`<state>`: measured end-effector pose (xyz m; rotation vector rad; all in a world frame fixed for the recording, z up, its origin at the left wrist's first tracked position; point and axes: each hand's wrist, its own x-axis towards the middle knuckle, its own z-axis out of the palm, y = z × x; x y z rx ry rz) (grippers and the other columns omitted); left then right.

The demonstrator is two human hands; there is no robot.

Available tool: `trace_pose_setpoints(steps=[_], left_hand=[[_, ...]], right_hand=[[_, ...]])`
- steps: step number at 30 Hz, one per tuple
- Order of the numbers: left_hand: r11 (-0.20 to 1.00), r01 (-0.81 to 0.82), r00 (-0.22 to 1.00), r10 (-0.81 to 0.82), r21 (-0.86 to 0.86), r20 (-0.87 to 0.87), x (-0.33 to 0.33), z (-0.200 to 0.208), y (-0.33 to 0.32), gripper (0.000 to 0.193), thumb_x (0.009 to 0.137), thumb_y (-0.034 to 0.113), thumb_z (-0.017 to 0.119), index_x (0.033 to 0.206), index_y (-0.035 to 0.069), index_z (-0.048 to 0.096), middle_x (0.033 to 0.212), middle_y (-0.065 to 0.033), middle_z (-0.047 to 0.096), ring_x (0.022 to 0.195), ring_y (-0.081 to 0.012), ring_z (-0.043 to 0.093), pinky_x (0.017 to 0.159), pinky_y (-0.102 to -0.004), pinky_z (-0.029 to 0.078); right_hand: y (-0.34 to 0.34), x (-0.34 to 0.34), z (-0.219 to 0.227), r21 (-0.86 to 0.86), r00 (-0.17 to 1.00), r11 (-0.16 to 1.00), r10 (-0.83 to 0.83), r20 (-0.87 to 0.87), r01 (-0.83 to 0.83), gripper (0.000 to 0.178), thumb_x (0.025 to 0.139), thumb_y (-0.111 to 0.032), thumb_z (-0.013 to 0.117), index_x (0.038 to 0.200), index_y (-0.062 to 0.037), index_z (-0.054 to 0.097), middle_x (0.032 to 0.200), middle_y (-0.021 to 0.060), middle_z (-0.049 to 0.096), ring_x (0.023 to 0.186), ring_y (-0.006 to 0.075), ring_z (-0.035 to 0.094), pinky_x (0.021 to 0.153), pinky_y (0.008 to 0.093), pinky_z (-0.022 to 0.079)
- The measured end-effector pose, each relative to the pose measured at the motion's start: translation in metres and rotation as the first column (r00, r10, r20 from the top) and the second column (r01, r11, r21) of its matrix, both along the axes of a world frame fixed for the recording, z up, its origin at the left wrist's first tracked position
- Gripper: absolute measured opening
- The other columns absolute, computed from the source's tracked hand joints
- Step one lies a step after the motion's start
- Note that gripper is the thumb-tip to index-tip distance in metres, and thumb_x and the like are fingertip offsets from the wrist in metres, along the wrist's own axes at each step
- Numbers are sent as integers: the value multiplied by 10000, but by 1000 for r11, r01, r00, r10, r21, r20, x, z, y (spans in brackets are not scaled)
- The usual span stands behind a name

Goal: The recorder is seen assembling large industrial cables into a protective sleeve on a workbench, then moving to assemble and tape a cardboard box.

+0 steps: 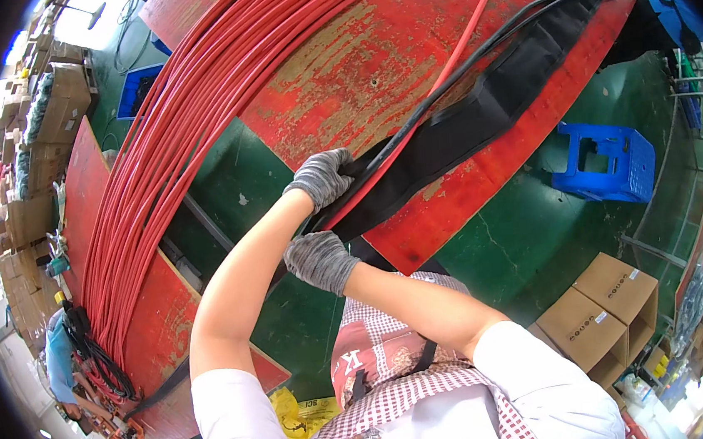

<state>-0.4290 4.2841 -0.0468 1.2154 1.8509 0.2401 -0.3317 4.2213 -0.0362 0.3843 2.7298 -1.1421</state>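
Note:
A long strip of black fabric sleeve (pixel 476 116) lies along the near edge of the worn red table. On it run black cables (pixel 448 81) and a single red hose (pixel 469 29), bunched together toward my hands. My left hand (pixel 323 180), in a grey knit glove, is closed on the sleeve's far edge beside the cables, just past the table's end. Just nearer to me, my right hand (pixel 320 262), gloved alike, has its fingers curled on the sleeve's near edge. Its fingertips are partly hidden. Below the hands, the dark strip continues down to the left.
A thick bundle of red hoses (pixel 184 117) arches from the red table (pixel 339 78) across a gap to another red board (pixel 160 320) at left. A blue stool (pixel 606 162) stands on the green floor at right. Open cardboard boxes (pixel 598 315) sit at lower right, a yellow bag (pixel 298 416) at lower left.

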Motion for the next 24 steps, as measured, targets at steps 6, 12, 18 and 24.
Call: trace_pose_setpoints(steps=[6, 12, 18, 24], left_hand=[[983, 128, 982, -144, -129, -124, 2, -38, 48, 352, 675, 181, 614, 1002, 66, 554, 948, -175, 593, 918, -311, 560, 790, -373, 444], [966, 256, 953, -259, -37, -155, 19, -45, 79, 248, 682, 138, 592, 922, 77, 574, 857, -161, 608, 859, -315, 571, 738, -391, 444], [978, 207, 976, -206, 17, -72, 31, -53, 92, 286, 661, 122, 566, 944, 83, 580, 869, -162, 610, 869, -313, 573, 750, -384, 448], [979, 197, 979, -199, -48, -42, 34, -34, 101, 274, 668, 186, 563, 909, 55, 580, 855, -198, 597, 859, -330, 569, 744, -388, 448]], right_hand=[[29, 14, -40, 102, 970, 972, -221, 97, 212, 142, 744, -186, 508, 688, -88, 594, 644, 100, 611, 609, 251, 617, 506, 370, 480], [57, 30, -33, 182, 924, 929, -350, 157, 321, 204, 773, -193, 458, 653, -77, 575, 608, 102, 601, 559, 252, 608, 477, 378, 474], [60, 37, -22, 231, 917, 925, -348, 194, 302, 164, 761, -166, 454, 693, -71, 570, 612, 84, 598, 601, 251, 612, 504, 377, 481], [86, 47, -4, 249, 854, 853, -501, 142, 459, 118, 713, -173, 528, 703, -71, 588, 660, 119, 601, 612, 263, 609, 514, 386, 480]])
